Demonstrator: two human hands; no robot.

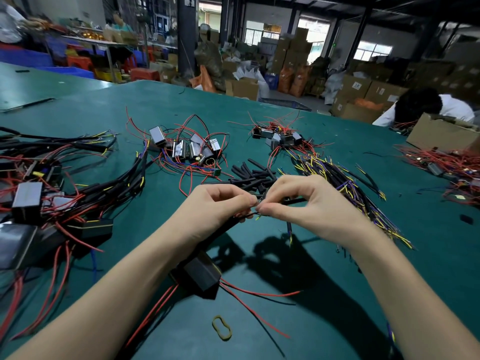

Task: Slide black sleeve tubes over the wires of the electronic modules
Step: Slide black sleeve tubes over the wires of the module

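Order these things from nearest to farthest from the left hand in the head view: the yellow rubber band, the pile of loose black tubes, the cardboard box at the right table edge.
From the left hand:
1. Pile of loose black tubes, just beyond the hands.
2. Yellow rubber band, on the mat below, toward the viewer.
3. Cardboard box, far right, at the table edge.
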